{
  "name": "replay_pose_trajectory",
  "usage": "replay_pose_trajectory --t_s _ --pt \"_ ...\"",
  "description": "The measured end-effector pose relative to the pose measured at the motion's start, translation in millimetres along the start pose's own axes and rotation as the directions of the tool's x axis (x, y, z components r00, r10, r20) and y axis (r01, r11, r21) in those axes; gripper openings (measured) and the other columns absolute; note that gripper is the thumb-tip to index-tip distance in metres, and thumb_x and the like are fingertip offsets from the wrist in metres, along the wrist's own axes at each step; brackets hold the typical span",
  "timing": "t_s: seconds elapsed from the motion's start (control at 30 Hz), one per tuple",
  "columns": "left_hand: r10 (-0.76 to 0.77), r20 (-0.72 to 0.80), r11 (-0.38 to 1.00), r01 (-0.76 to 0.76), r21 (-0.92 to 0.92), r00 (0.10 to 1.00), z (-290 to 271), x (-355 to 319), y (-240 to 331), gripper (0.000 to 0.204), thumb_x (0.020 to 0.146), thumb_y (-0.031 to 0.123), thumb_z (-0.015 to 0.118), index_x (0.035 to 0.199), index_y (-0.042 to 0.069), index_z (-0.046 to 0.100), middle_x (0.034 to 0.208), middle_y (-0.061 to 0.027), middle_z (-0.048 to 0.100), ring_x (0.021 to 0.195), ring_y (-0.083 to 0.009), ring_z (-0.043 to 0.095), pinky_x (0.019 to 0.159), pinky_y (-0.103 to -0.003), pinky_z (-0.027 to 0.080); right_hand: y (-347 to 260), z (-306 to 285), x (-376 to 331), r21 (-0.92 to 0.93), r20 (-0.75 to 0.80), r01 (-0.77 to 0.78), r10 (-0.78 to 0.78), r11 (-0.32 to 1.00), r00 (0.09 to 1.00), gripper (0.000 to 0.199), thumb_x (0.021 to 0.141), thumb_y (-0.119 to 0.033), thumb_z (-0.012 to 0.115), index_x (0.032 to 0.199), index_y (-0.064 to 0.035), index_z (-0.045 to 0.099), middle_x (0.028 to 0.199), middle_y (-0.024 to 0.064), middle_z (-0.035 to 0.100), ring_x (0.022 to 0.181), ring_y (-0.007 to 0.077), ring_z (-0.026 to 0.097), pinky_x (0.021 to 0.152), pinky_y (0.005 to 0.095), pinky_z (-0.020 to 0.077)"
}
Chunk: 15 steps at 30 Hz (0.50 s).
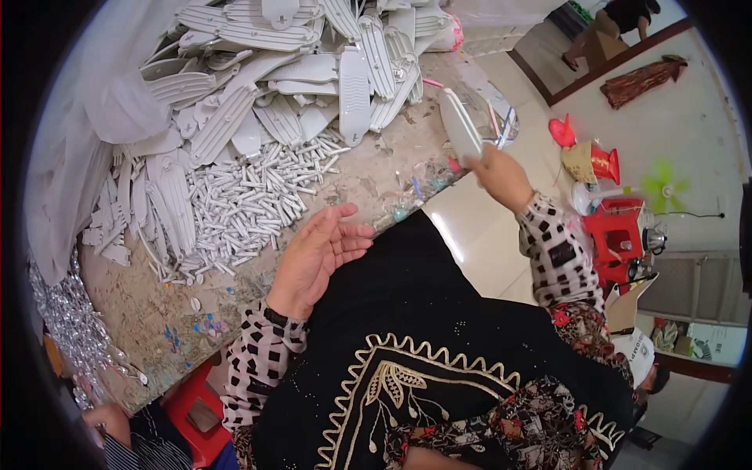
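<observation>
My right hand (501, 177) grips one end of a long white plastic piece (460, 125), rounded at its far end, over the right side of the worktable (313, 205). My left hand (319, 254) is open at the table's near edge, palm turned up and fingers stretched to the right, holding nothing. Beyond it lies a heap of small whitish-grey rods (247, 207). A large pile of similar white plastic pieces (355, 94), some ribbed inside, fills the far part of the table.
Shiny silver strips (78, 321) lie at the far left, beside white translucent sheeting (121, 102). Another person's hand (110, 423) is at the lower left, near a red stool (196, 423). To the right stand red stools (615, 235) and a green-bladed fan (664, 188).
</observation>
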<state>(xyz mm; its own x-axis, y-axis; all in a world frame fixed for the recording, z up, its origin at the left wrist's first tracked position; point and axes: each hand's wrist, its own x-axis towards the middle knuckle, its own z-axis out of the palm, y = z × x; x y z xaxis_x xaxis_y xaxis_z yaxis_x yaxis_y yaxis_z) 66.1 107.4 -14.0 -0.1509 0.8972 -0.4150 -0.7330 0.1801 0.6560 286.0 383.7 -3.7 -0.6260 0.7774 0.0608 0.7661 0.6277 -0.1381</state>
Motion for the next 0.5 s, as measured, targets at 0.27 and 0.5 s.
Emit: replay_pose_trajectory --t_s 0.27,0.5 --pt "0.005 -0.008 1.000 -0.005 0.024 1.000 -12.3 -3.1 -3.4 0.045 0.103 0.038 0.040 0.125 0.001 0.050 0.103 -0.0148 0.065 0.093 -0.0201 0.063 0.086 -0.031 0.050 -66.8 -124.2 -11.1 0.513 -0.814 0.593 0.132 0.620 0.566 0.027 0.099 -0.031 0.047 0.097 -0.0060 0.058 0.077 -0.0004 0.061 0.059 0.0057 0.052 0.050 0.0207 0.0376" --pt "0.014 0.001 0.998 -0.014 0.066 1.000 -11.3 -6.0 1.0 0.041 0.103 0.034 0.039 0.124 0.000 0.051 0.103 -0.0137 0.065 0.092 -0.0185 0.063 0.086 -0.030 0.050 -25.1 -13.5 -3.8 0.142 -0.132 0.046 -0.028 0.989 0.991 0.033 0.094 -0.033 0.052 0.094 -0.0004 0.056 0.071 0.0186 0.061 0.062 0.0343 0.059 0.058 0.0414 0.0466"
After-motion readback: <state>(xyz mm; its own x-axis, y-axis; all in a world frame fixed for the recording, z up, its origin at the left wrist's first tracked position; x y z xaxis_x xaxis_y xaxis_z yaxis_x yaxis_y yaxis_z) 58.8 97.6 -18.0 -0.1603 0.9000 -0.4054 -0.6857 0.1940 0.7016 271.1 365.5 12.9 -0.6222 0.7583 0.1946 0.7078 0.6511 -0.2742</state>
